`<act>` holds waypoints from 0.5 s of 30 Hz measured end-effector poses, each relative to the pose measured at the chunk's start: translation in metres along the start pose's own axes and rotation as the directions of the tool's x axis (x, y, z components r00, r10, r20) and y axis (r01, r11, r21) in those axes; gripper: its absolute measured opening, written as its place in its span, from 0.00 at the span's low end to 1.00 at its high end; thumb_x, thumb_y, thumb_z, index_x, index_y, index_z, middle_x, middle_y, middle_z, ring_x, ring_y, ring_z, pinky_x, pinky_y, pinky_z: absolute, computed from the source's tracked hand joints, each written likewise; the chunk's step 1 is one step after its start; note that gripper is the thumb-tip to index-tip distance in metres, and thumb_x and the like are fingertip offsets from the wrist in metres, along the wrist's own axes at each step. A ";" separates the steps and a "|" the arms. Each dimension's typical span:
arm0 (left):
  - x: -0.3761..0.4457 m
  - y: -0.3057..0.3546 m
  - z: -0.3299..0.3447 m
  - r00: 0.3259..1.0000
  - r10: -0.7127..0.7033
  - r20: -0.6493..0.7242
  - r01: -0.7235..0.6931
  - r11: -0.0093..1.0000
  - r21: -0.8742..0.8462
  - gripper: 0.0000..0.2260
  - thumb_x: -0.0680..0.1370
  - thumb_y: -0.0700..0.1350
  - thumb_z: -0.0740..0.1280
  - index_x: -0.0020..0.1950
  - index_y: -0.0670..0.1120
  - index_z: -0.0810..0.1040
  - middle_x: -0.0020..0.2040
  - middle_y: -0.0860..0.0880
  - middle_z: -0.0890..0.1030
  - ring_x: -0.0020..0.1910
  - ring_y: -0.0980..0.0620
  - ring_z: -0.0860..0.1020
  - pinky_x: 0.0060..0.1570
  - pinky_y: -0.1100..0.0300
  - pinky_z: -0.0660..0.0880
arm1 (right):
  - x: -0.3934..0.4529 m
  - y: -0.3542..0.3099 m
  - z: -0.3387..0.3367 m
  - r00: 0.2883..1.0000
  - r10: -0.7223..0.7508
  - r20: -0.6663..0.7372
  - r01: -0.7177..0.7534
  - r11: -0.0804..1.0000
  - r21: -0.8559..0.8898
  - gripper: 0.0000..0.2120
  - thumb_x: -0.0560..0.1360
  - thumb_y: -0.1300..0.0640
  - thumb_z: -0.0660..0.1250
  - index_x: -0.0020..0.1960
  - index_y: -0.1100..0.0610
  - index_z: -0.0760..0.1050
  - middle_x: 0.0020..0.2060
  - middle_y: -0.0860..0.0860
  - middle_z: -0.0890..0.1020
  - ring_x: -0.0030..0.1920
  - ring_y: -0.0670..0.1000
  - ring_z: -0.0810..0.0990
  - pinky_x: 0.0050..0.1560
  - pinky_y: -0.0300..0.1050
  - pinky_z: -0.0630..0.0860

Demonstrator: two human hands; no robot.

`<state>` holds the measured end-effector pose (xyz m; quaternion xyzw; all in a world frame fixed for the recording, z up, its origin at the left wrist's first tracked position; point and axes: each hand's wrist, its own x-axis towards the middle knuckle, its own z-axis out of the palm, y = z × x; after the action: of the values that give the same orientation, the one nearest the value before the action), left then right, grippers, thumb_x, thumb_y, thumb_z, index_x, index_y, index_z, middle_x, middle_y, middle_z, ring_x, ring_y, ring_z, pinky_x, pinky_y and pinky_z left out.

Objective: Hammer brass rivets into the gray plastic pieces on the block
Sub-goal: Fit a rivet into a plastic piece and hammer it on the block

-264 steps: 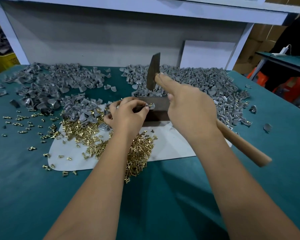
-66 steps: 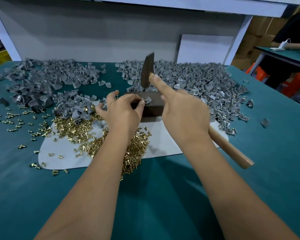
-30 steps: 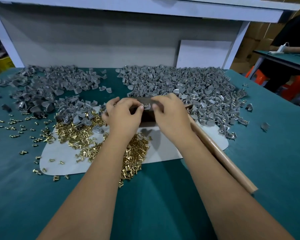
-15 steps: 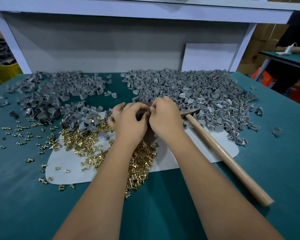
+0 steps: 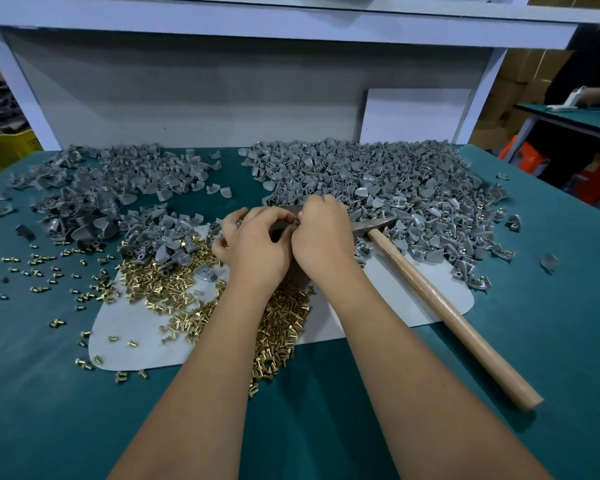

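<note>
Left hand (image 5: 257, 247) + right hand (image 5: 321, 233): fingers curled together over block (image 5: 280, 226), grip contents unclear | hammer (image 5: 444, 310) lying on tabletop (image 5: 326, 427)

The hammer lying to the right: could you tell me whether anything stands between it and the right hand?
Nothing visible does. The hammer lies on the table with its bare wooden handle beside the right hand, which works with the left hand at the block.
</note>
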<state>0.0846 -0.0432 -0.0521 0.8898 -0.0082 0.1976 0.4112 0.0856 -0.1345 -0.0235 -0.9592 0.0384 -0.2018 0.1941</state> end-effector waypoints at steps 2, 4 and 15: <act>0.001 -0.001 0.001 1.000 -0.002 -0.002 0.002 1.000 0.000 0.04 0.78 0.51 0.67 0.50 0.59 0.81 0.62 0.60 0.78 0.70 0.49 0.60 0.65 0.47 0.52 | 0.002 -0.001 -0.001 1.000 0.016 0.016 -0.016 1.000 0.016 0.08 0.79 0.61 0.60 0.55 0.62 0.73 0.56 0.59 0.75 0.58 0.59 0.71 0.53 0.48 0.68; 0.001 -0.002 0.002 1.000 -0.009 -0.006 0.009 1.000 -0.001 0.04 0.78 0.52 0.67 0.50 0.59 0.81 0.61 0.60 0.78 0.70 0.50 0.59 0.65 0.47 0.51 | 0.004 -0.001 -0.002 0.999 0.027 0.036 -0.028 0.999 0.032 0.03 0.78 0.62 0.60 0.48 0.60 0.72 0.53 0.59 0.76 0.55 0.59 0.73 0.48 0.48 0.67; 0.001 -0.003 0.004 1.000 -0.021 -0.008 0.021 1.000 0.017 0.04 0.78 0.53 0.66 0.50 0.59 0.81 0.62 0.61 0.77 0.70 0.51 0.59 0.65 0.45 0.52 | 0.021 0.002 -0.015 0.976 0.082 0.202 -0.110 0.985 0.131 0.07 0.78 0.59 0.63 0.42 0.59 0.74 0.32 0.52 0.73 0.41 0.57 0.75 0.39 0.44 0.68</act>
<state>0.0878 -0.0439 -0.0560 0.8926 0.0043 0.1968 0.4055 0.0990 -0.1446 -0.0037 -0.9553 0.0511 -0.0988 0.2741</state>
